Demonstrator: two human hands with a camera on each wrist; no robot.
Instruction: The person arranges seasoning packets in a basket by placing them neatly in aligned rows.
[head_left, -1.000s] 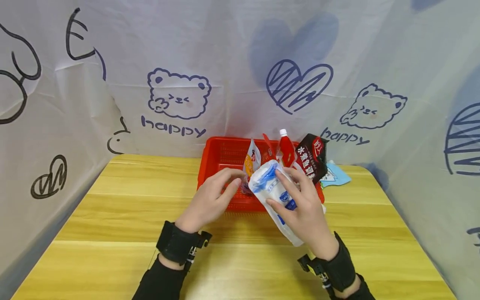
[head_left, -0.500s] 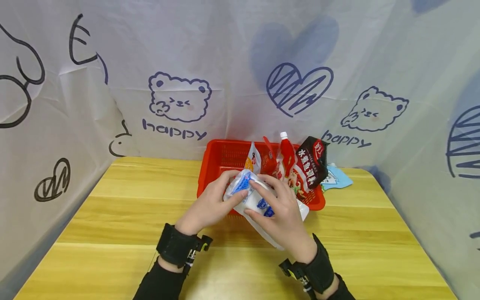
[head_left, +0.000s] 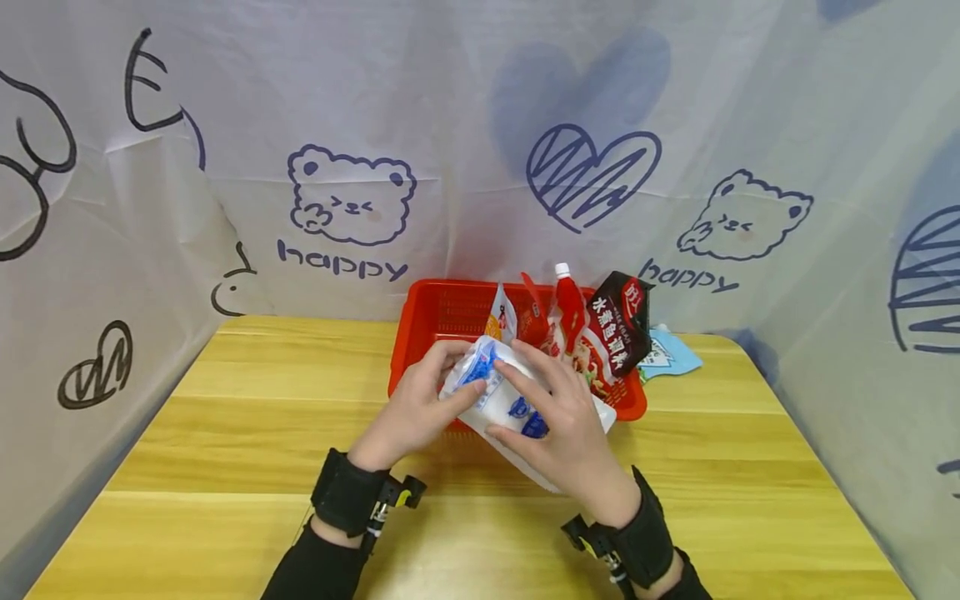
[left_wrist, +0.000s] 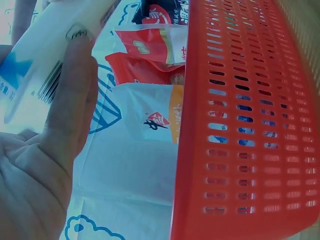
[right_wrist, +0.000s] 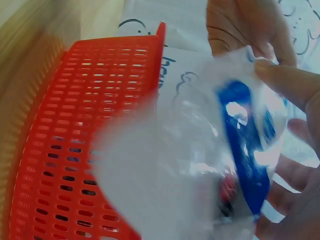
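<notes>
A white plastic packet (head_left: 497, 402) with blue printing is held by both hands, tilted, in front of the red basket's near side. My left hand (head_left: 412, 412) grips its upper left end, thumb on the front face and fingers behind. The left wrist view shows those fingers against the packet's barcode side (left_wrist: 37, 55). With spread fingers and thumb, my right hand (head_left: 570, 437) grips the packet across its printed face. In the right wrist view the packet's clear, shiny end (right_wrist: 190, 145) hangs beside the basket, partly blurred.
The red perforated basket (head_left: 420, 333) stands at the table's back. On its right side lean a black pouch (head_left: 618, 321), a red white-capped bottle-shaped pouch (head_left: 572, 312) and an orange-white sachet (head_left: 501, 312). A light-blue packet (head_left: 675, 354) lies right of it. A printed cloth hangs behind.
The packet has moved left and slightly down in my right hand. My left hand, apart from it a second ago, has taken hold of its upper end. The last half second shows little movement.
</notes>
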